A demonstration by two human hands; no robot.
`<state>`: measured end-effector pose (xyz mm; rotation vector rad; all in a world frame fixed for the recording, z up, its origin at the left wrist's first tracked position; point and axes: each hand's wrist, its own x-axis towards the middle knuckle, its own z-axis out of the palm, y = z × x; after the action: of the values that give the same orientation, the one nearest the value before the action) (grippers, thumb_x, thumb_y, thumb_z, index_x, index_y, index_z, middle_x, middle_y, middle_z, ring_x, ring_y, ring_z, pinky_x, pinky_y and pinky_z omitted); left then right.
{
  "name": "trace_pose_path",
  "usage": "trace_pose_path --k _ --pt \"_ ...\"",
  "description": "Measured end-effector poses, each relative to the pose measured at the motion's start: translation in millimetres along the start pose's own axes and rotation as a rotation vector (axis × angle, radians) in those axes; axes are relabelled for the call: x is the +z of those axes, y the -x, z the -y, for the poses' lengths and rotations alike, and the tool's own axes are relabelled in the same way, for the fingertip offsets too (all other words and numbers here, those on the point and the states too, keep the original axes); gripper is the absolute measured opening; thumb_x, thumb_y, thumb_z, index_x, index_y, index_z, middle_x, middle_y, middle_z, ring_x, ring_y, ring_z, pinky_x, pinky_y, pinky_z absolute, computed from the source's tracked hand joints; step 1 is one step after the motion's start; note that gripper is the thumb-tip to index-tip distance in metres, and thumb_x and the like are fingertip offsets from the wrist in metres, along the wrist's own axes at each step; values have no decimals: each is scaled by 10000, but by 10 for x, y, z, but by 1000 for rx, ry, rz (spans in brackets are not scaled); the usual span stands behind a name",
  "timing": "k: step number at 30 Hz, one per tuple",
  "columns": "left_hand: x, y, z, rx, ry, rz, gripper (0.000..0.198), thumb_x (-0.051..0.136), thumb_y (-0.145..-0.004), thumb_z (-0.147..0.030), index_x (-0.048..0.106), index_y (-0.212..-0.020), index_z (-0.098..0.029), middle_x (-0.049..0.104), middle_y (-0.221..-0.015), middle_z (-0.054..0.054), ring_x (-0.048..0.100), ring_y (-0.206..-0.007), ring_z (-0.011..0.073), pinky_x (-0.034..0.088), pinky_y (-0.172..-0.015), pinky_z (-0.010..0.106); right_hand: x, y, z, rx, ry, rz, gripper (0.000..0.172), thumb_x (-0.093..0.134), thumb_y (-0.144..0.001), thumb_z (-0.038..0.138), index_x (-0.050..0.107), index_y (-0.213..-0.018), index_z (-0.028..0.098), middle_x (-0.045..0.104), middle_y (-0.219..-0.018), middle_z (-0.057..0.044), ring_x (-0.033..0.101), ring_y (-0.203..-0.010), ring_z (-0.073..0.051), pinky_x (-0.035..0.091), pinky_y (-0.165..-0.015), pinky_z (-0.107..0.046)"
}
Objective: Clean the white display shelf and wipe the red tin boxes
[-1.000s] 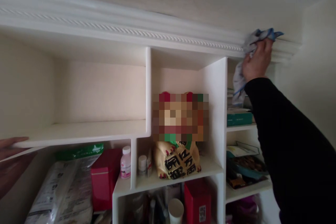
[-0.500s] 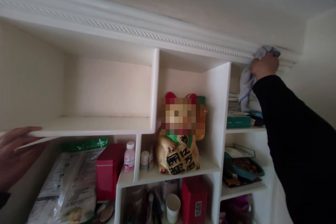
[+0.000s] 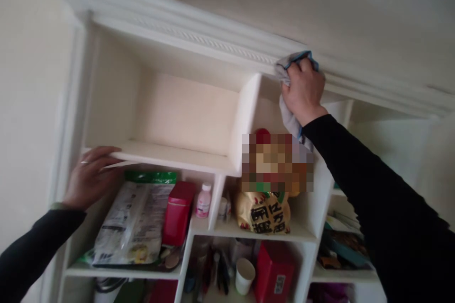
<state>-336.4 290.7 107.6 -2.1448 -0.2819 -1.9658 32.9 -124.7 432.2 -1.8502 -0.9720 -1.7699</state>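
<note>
My right hand (image 3: 304, 87) is closed around a grey cloth with blue edging (image 3: 292, 116), pressed to the white rope-patterned moulding (image 3: 227, 49) along the top of the shelf unit. Part of the cloth dangles in front of the compartment with a gold cat figurine (image 3: 265, 210). On the left, my left hand (image 3: 94, 175) grips the front edge of the upper shelf (image 3: 177, 158), a ring on one finger. A thin pale strip (image 3: 121, 164) slants between that hand and the shelf; what it is I cannot tell.
Under the upper shelf are a clear plastic packet (image 3: 131, 227), a red tin (image 3: 178, 213) and a pink bottle (image 3: 204, 201). Below the figurine stand a paper cup (image 3: 245, 276) and a red box (image 3: 273, 272). The ceiling (image 3: 320, 9) is close above.
My right hand has slid the cloth leftward along the moulding, from the right end to above the figurine. The view has shifted left and tilted; my left hand stays at the shelf edge.
</note>
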Motion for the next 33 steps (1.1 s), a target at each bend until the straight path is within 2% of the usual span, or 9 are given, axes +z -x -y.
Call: trace_pose_path --k 4,9,13,15,18,21,25,30,33 --pt "-28 -8 -176 -5 85 42 113 681 -1046 -270 783 -1020 -229 795 -1352 17 728 -1248 225 585 -1156 432 -94 -271 997 -120 -71 30 332 500 -1102 346 691 -1360 263 625 -1567 -186 658 -1325 -461 540 -1115 -679" --pt "57 45 -154 34 112 14 183 651 -1023 -244 817 -1094 -216 803 -1381 127 720 -1330 305 560 -1209 534 -97 -617 2204 -271 -106 4 359 540 -1092 306 712 -1400 242 644 -1550 -196 664 -1297 -426 547 -1097 -626" --pt "144 111 -99 50 156 44 252 661 -969 -178 825 -1159 -208 784 -1441 153 686 -1414 338 561 -1243 592 -132 -848 3116 -356 -112 -13 448 583 -1031 189 713 -1455 125 640 -1536 -259 679 -1281 -421 529 -1075 -561" --pt "173 129 -88 60 185 54 293 667 -953 -157 826 -1193 -211 773 -1469 155 673 -1445 346 563 -1259 600 -175 -915 3469 -406 -132 -7 448 609 -1015 182 721 -1440 97 646 -1519 -272 679 -1284 -420 523 -1083 -552" --pt "193 143 -83 99 216 36 363 647 -940 -110 824 -1239 -216 762 -1492 157 661 -1477 343 578 -1260 587 -188 -951 3750 -522 -170 -90 422 593 -1051 208 720 -1450 157 596 -1625 -259 608 -1437 -449 507 -1160 -605" --pt "202 156 -81 164 243 -3 384 633 -930 -76 818 -1246 -191 753 -1499 178 659 -1485 347 592 -1254 579 -59 -945 3745 -702 -194 -206 542 613 -1048 206 632 -1589 215 446 -1821 -194 368 -1703 -431 368 -1349 -669" --pt "240 178 -72 189 300 -23 355 640 -962 -96 818 -1259 -176 743 -1512 199 655 -1497 350 588 -1274 580 179 -980 3694 -794 -192 -149 727 627 -1058 226 442 -1760 185 345 -1888 -184 126 -1822 -368 144 -1456 -688" --pt "300 195 -45 170 299 28 373 628 -987 -115 819 -1301 -177 727 -1553 201 619 -1548 365 575 -1306 600 158 -1194 4113 -807 -278 -169 593 542 -1153 339 517 -1729 200 357 -1886 -171 146 -1825 -342 150 -1468 -649" --pt "311 194 -33 182 285 51 391 614 -986 -95 814 -1316 -154 713 -1580 212 591 -1583 367 566 -1327 599 86 -1321 4415 -837 -315 -175 520 525 -1165 347 631 -1631 141 403 -1868 -135 180 -1814 -362 150 -1476 -623"
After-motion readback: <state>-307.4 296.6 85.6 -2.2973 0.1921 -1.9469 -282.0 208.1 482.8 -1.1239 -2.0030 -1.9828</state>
